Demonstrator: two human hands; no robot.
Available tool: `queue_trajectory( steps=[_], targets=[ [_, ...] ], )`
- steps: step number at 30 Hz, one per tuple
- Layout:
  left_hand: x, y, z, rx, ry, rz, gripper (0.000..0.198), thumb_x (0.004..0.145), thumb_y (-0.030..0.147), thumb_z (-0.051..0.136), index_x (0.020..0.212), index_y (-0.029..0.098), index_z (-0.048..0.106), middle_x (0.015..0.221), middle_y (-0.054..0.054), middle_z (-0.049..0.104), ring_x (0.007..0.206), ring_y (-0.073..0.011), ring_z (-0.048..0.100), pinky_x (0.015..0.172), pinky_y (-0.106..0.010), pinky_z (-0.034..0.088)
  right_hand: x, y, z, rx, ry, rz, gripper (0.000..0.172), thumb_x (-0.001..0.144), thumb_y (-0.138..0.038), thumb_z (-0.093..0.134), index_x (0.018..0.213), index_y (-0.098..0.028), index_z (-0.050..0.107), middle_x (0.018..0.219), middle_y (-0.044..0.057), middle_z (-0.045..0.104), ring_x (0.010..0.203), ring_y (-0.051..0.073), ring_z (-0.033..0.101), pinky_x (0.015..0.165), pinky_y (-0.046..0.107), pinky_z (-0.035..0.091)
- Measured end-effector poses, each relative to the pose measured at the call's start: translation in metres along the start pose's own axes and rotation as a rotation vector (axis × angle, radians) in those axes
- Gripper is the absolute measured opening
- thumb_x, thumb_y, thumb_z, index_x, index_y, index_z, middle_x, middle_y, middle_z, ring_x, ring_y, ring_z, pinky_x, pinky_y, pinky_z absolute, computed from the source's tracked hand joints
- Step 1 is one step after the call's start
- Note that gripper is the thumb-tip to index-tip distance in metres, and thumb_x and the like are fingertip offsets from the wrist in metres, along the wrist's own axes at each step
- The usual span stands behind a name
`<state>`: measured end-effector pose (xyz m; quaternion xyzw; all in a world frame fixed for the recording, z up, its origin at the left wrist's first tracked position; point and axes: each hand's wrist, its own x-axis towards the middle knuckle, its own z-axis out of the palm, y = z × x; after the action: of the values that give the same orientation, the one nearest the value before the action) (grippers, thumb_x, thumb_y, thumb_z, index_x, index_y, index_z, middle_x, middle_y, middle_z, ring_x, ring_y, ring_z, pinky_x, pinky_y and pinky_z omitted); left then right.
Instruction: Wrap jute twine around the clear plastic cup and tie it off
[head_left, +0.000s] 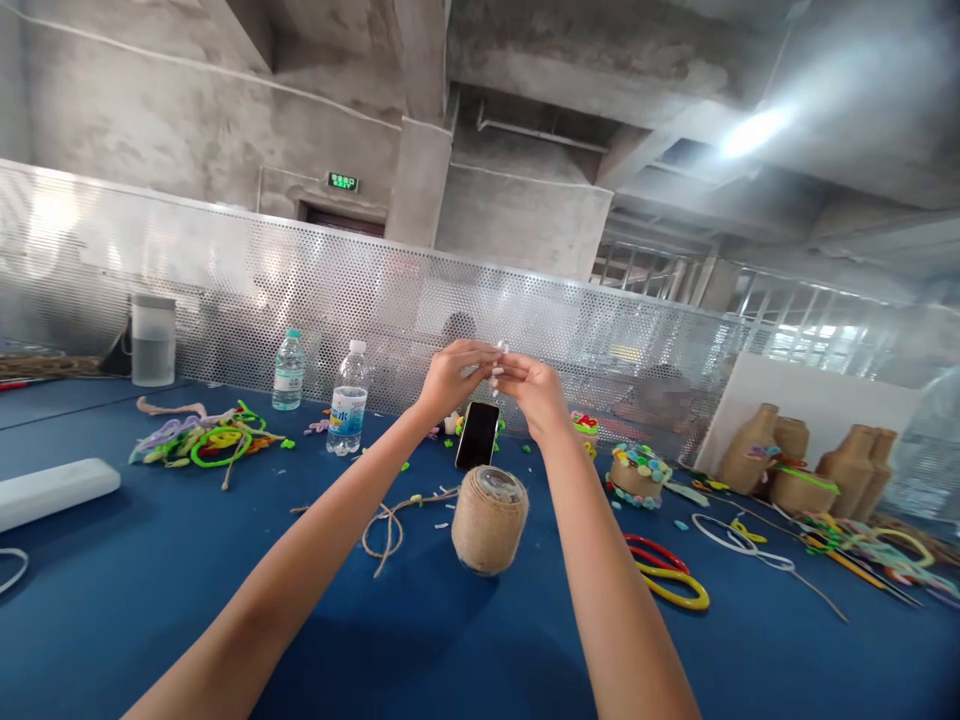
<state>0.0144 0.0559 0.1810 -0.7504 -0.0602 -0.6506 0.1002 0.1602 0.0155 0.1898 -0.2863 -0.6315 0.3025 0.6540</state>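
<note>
pinching white fuzzy pipe cleaner [496, 366]

A twine-wrapped jar [489, 522] lies before a phone [478, 436]; water bottles [349, 412] stand left; vases [754, 452] right.

Hard white glare from a ceiling light [754, 132] blows out part of the grey concrete ceiling [600, 60], and pale reflections bloom across the perforated silver metal screen [360, 300]. A soft shadow falls on the dark blue table [315, 650] below the round twine-wrapped jar [489, 520]. Wide-angle distortion bows the frame's edges (the screen visibly curves), and the small white piece [496, 365] between the left hand [450, 378] and right hand [536, 395] looks slightly blurred.
</note>
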Motion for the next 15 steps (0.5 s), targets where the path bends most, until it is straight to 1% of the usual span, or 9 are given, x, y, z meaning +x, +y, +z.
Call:
queue_trajectory(
  steps=[3, 7, 10, 12, 15],
  targets=[
    [-0.0026, 0.0023, 0.0030, 0.011, 0.003, -0.053, 0.016, 0.084, 0.008, 0.067, 0.092, 0.021, 0.072, 0.097, -0.005, 0.073, 0.093, -0.0179, 0.068, 0.086, -0.035, 0.054, -0.0004, 0.0035, -0.0014, -0.014, -0.021, 0.017, 0.032, 0.052, -0.012, 0.076, 0.084, -0.019, 0.073, 0.078, 0.002, 0.075, 0.084, 0.020, 0.071, 0.080, 0.033, 0.053],
    [-0.0048, 0.0027, 0.0076, 0.078, 0.017, -0.108, 0.016, 0.082, 0.005, 0.066, 0.084, 0.020, 0.072, 0.089, -0.004, 0.074, 0.086, -0.0187, 0.069, 0.082, -0.034, 0.053, -0.0021, 0.0042, 0.0018, 0.035, 0.023, 0.064, 0.032, 0.050, -0.013, 0.077, 0.081, -0.018, 0.072, 0.074, 0.000, 0.074, 0.078, 0.016, 0.070, 0.079, 0.031, 0.052],
    [-0.0052, 0.0035, 0.0096, 0.079, 0.049, -0.113, 0.015, 0.082, 0.005, 0.067, 0.078, 0.019, 0.071, 0.085, -0.004, 0.074, 0.089, -0.0196, 0.069, 0.083, -0.034, 0.053, -0.0020, 0.0040, 0.0032, 0.052, 0.058, 0.108, 0.034, 0.050, -0.015, 0.077, 0.082, -0.019, 0.069, 0.077, 0.001, 0.074, 0.079, 0.017, 0.070, 0.080, 0.032, 0.052],
    [-0.0044, 0.0054, 0.0090, 0.072, 0.070, -0.107, 0.014, 0.081, 0.006, 0.068, 0.079, 0.020, 0.071, 0.087, -0.004, 0.074, 0.094, -0.0198, 0.068, 0.085, -0.034, 0.053, -0.0018, 0.0037, 0.0031, 0.036, 0.065, 0.112, 0.033, 0.052, -0.016, 0.077, 0.084, -0.019, 0.068, 0.078, 0.002, 0.074, 0.078, 0.017, 0.070, 0.078, 0.033, 0.052],
    [-0.0013, 0.0095, 0.0046, 0.077, 0.067, -0.123, 0.016, 0.081, 0.006, 0.066, 0.082, 0.021, 0.070, 0.090, -0.003, 0.073, 0.093, -0.0189, 0.067, 0.086, -0.034, 0.052, -0.0035, 0.0016, 0.0040, -0.018, -0.005, 0.087, 0.026, 0.059, -0.022, 0.075, 0.084, -0.019, 0.068, 0.074, 0.003, 0.073, 0.074, 0.017, 0.068, 0.075, 0.033, 0.051]
  ],
)
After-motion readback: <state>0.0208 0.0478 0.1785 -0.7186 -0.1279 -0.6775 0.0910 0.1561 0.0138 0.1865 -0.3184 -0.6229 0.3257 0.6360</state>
